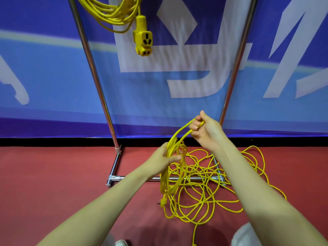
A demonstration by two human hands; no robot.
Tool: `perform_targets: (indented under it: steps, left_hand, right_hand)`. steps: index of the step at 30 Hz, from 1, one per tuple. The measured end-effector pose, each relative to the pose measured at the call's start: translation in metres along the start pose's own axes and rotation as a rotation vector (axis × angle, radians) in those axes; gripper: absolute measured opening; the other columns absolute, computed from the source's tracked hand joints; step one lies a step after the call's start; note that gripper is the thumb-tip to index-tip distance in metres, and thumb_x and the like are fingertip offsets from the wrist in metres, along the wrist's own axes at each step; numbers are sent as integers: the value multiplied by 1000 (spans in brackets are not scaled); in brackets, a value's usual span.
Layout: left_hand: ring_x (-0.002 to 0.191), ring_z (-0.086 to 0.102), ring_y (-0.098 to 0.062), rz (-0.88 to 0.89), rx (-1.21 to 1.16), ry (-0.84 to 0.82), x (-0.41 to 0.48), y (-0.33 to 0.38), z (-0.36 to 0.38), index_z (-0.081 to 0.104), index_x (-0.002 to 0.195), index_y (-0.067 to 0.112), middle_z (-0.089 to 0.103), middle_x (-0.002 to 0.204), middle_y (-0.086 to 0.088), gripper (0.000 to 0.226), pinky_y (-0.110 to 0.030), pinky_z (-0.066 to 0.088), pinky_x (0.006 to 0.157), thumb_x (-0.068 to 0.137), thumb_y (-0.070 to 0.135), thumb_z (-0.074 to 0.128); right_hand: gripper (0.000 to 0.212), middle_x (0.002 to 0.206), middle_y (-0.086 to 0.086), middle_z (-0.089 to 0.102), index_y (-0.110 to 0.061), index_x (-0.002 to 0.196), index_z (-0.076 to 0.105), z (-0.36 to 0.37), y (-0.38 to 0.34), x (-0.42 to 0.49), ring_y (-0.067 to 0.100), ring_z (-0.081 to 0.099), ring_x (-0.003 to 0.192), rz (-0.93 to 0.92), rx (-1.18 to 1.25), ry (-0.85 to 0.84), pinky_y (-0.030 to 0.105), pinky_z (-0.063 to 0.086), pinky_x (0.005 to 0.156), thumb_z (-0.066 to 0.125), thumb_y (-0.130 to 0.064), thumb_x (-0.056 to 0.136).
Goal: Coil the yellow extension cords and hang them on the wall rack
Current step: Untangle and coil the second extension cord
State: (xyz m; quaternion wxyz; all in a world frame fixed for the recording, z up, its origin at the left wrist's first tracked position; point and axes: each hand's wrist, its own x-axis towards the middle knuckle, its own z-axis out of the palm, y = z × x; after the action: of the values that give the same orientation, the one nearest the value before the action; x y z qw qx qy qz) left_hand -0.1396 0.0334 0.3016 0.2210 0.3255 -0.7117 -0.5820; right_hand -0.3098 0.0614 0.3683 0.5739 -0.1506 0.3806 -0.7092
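A yellow extension cord [204,183] sprawls in loose, tangled loops on the red floor [53,174] at the foot of a metal rack [94,68]. The left hand [160,159] curls its fingers around several gathered turns. The right hand [204,128], raised higher, grips one strand in closed fingers. A second coiled cord [110,13] hangs above, its socket block [142,40] dangling.

A blue banner [53,77] printed with large white lettering [186,80] and a pale stripe [44,39] hangs down to a black strip [53,142] along its foot. Below lies red flooring [53,174]. A white shoe [122,243] and pale fabric [246,235] show at the bottom edge.
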Motion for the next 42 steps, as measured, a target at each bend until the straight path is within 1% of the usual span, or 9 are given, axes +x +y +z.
perform_targets:
  steps: [5,9,13,18,22,26,33,37,42]
  left_hand:
    - [61,44,-15,-36,-65,106,3,2,3,55,86,14,50,70,-4,15,-29,36,57,87,5,67]
    - [49,44,-6,-90,-339,203,6,15,2,61,84,10,61,63,0,14,-19,34,48,88,-3,60]
    - [48,46,-5,-107,-434,332,7,23,-10,62,84,8,66,67,0,11,-17,36,47,90,-1,58]
    - [40,42,1,-49,-510,475,11,25,-26,61,83,11,65,59,5,16,-14,32,44,93,-1,55]
    - [39,43,1,-43,-572,522,12,28,-33,61,83,11,65,55,8,17,-14,32,45,93,-1,54]
    - [41,38,-1,-42,-580,547,15,26,-36,61,81,12,64,66,1,16,-15,32,47,93,2,56]
    - [59,43,-10,-138,-279,527,16,26,-44,54,85,16,58,90,-6,16,-26,34,60,99,23,50]
    - [72,49,-17,-220,195,380,11,18,-48,56,102,16,59,96,-7,9,-28,37,65,93,16,57]
    - [84,61,-18,-192,680,118,2,16,-38,63,110,11,65,96,1,30,-13,39,61,81,10,68]
  right_hand:
    - [38,88,15,60,-2,100,51,5,2,-4,24,67,76,37,-20,5,30,57,53,42,-39,99]
    - [28,110,13,59,-9,114,53,0,22,-9,22,60,102,43,-769,-18,36,56,75,54,-30,95]
    - [18,110,7,60,-18,102,58,-6,42,-3,19,59,102,-329,-1103,85,37,50,91,66,-17,86]
    - [13,104,1,55,-13,99,64,-1,49,-9,11,55,96,-617,-1282,38,25,45,88,64,-11,86]
    - [19,89,0,62,-12,101,62,-1,67,-8,12,58,82,-236,-1397,-197,29,48,81,66,-23,87]
    - [16,78,2,62,-12,83,59,1,80,-9,23,59,74,-218,-1519,-260,35,46,70,55,-23,94]
    - [21,67,-3,51,-8,106,59,7,56,-9,23,56,65,-500,-1318,-68,42,49,69,41,-18,100]
    - [14,64,-6,47,-8,108,44,5,50,-10,24,51,71,-644,-1384,39,37,35,65,44,-18,99]
    - [22,93,-6,63,-12,111,48,6,39,-13,15,56,77,-577,-1379,-98,28,40,70,42,-2,92]
